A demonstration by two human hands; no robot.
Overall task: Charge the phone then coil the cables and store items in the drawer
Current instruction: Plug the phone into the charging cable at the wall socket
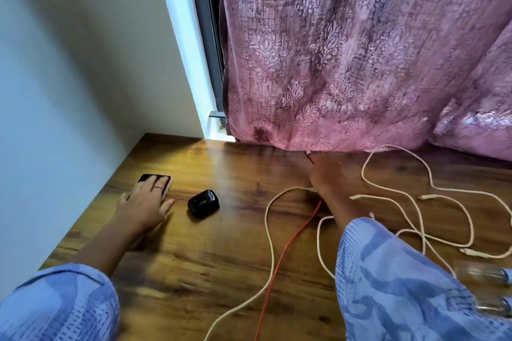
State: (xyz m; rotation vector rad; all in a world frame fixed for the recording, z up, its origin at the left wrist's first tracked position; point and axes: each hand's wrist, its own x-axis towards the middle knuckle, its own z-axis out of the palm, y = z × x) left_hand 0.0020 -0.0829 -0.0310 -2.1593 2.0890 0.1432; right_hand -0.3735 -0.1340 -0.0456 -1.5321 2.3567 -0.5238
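The phone point(154, 180) lies flat on the wooden counter point(194, 271), near the counter's left edge and close to the grey wall point(69, 63). The left hand point(146, 203) rests on top of it, fingers point(160, 185) straight and slightly spread over the dark screen, thumb out to the side, so only the far end of the phone shows. Just right of the phone sits a small black earbud case point(203, 203), shut, apart from the hand.

Further right of the phone, the right hand point(325, 171) reaches toward the bottom hem of the pink patterned curtain point(360, 50); it is blurred, and I cannot tell whether its fingers are pinching anything. An orange cable point(288, 246) runs from under that hand toward the near edge of the counter. Several white cables point(415, 202) lie in loose tangled loops on the counter on both sides of the right forearm, their plug ends scattered. Both arms wear blue patterned sleeves point(401, 285). At the counter's far right edge lies something clear, too blurred to identify.
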